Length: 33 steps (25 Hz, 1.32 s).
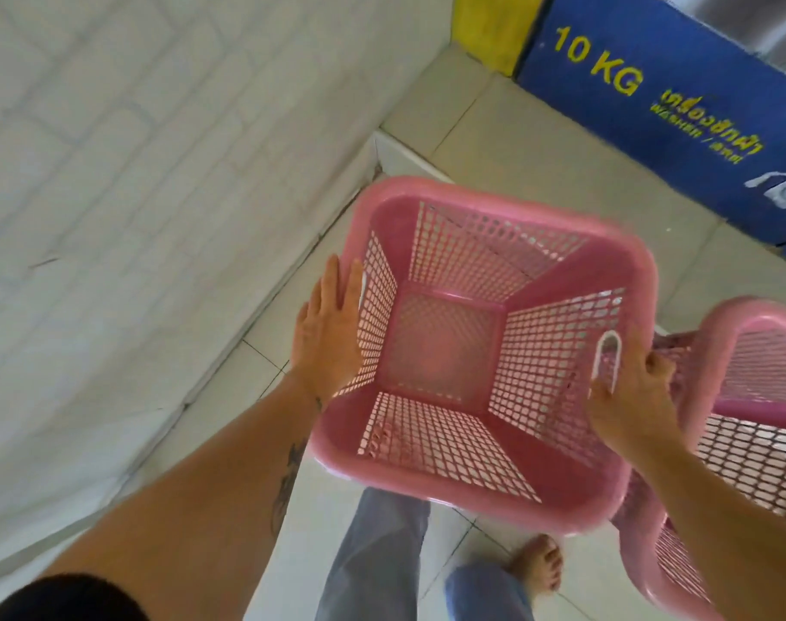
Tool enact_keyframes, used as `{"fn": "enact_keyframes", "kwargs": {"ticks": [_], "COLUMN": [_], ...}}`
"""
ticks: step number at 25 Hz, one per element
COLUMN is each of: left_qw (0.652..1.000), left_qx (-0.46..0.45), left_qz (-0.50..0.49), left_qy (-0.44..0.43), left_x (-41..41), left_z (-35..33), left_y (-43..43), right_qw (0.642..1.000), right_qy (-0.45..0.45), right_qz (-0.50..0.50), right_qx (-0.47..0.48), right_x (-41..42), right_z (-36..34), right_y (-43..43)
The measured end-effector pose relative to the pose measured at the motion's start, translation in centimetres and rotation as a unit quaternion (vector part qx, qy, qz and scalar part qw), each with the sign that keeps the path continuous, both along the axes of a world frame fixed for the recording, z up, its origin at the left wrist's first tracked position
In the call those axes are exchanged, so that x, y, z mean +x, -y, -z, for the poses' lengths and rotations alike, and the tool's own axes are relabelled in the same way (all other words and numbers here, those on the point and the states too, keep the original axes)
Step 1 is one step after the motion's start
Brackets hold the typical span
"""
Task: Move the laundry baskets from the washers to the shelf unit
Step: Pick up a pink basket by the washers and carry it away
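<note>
Just below the blue washer panel (651, 96), out over the tiled floor (494, 141): one pink laundry basket (471, 499), up in the air, mouth toward the camera, resting on nothing.

On the side turned away from the washer panel, left hand (328, 324): fingers straight, palm flat against the outer wall, a wide and open grip, steadying rather than clutching. On the opposite side, right hand (628, 396): grip closed over the rim, fingers curled around it right beside a white handle loop (608, 356).

Farther along the foot of the washer panel, a second pink basket (758, 351), tilted, right up beside the first at the right hand. Impossible to tell whether caught in that same grip or merely leaning there.

Progress, at a guess: early going. First basket in carry, by the look of it. No shelf unit anywhere in view, nothing seen shelved, so the whole walk and the setting-down left to do, and then the second basket as well.

As for looks: glossy pink plastic, squarish with rounded corners and a thick rolled rim, four lattice walls tapering down to a smaller lattice bottom. Empty, pale floor showing through every hole. Light and easy to swing, probably, and made to nest. A few bars low on the wall farthest from the washer panel possibly bent; too blurred to say.
</note>
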<state>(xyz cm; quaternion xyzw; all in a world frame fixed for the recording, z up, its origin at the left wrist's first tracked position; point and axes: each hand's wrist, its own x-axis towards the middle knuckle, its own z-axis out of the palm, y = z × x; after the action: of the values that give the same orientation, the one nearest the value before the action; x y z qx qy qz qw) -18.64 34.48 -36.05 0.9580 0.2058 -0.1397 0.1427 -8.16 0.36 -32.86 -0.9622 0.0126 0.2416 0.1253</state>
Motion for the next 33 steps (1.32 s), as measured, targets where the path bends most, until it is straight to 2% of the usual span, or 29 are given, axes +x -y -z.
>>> {"fn": "enact_keyframes", "kwargs": {"ticks": [2,6,13,17,22,26,33], "left_qw": [1.0,0.995,0.971,0.956,0.935,0.905,0.851], "left_qx": [-0.022,-0.025,-0.015,-0.003,-0.005,-0.002,0.037], "left_qz": [-0.007,-0.069,-0.219,-0.254,-0.304,-0.374,-0.495], "left_qy": [0.013,0.074,0.089,0.147,0.185,0.205,0.17], "left_x": [-0.5,-3.6,-14.4,-22.9,-34.6,-43.6,-62.2], "left_z": [0.2,-3.0,-17.6,-27.0,-34.9,-37.6,-40.7], "left_y": [-0.7,-1.9,2.4,9.2,18.7,24.0,31.4], "right_qw": [0.998,0.992,0.957,0.931,0.896,0.868,0.795], "right_qy": [0.028,0.069,0.147,0.172,0.174,0.177,0.179], "right_qz": [-0.046,-0.1,-0.246,-0.306,-0.398,-0.455,-0.568], "right_qx": [-0.012,0.036,0.054,0.1,0.091,0.092,0.113], "right_x": [-0.1,0.2,-2.3,-7.4,-15.0,-21.1,-35.8], "right_z": [-0.5,-4.3,-15.5,-22.3,-29.7,-33.7,-38.4], "right_y": [-0.2,-1.5,-1.7,1.8,7.5,8.8,7.3]}}
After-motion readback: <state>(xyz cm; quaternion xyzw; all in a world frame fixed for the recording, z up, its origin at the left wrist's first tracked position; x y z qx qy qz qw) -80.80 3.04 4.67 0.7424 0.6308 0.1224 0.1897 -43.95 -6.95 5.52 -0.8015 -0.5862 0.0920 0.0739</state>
